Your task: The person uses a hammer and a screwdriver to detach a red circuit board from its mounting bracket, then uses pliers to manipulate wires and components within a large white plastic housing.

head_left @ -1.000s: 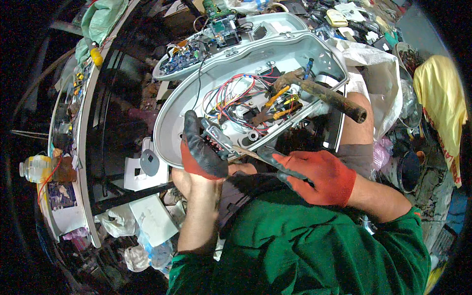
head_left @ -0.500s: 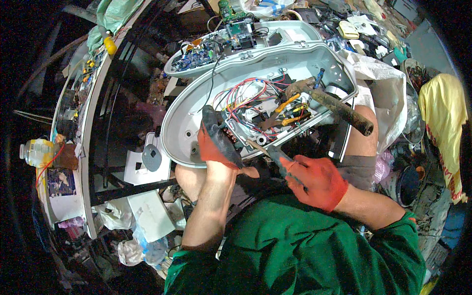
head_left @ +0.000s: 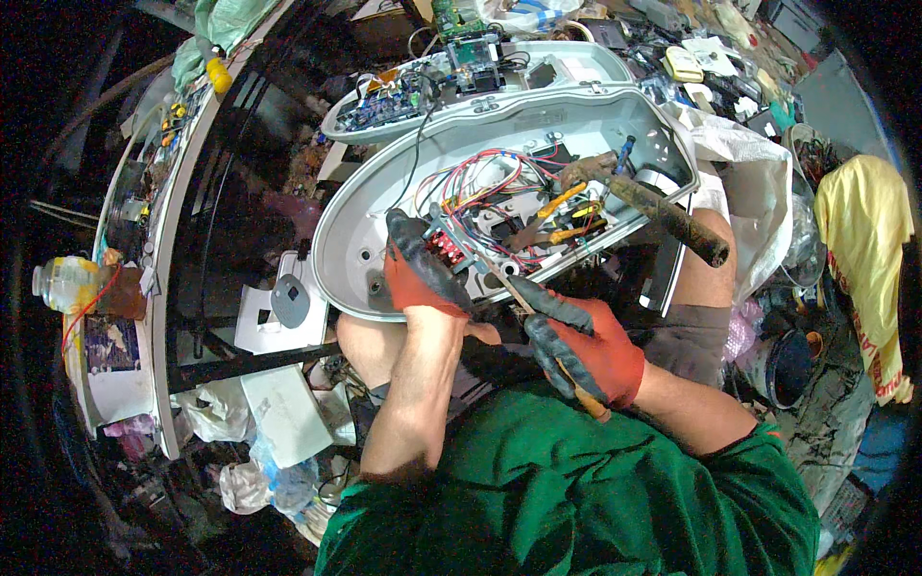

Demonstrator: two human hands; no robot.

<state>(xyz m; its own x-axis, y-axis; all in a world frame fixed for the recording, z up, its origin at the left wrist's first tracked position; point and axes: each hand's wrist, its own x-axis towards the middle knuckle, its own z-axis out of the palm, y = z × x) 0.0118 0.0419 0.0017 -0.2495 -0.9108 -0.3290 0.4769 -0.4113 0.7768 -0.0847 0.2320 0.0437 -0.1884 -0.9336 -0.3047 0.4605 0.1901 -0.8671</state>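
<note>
A large grey plastic housing (head_left: 351,216) lies open across my lap, with red, black and white wires (head_left: 480,178) inside. My left hand (head_left: 423,269), in a red and black glove, is closed on the near end of a metal-framed part (head_left: 459,248) with red pieces. My right hand (head_left: 586,346), gloved alike, is wrapped round a slim tool (head_left: 521,296) with a wood-coloured handle end. Its tip points at the metal-framed part; whether they touch I cannot tell. A hammer (head_left: 672,221) and yellow-handled pliers (head_left: 562,200) rest in the housing's right half.
Behind stands the housing's other half (head_left: 571,62) with circuit boards (head_left: 384,104). A blue-handled tool (head_left: 624,152) leans inside the housing. To the right are a white sack (head_left: 759,182) and a yellow bag (head_left: 864,250). A dark metal frame with a pale edge (head_left: 178,240) stands left.
The metal-framed part has tilted, so its red pieces now show. My right hand has shifted slightly left and down and turned, bringing the tool's handle end into sight.
</note>
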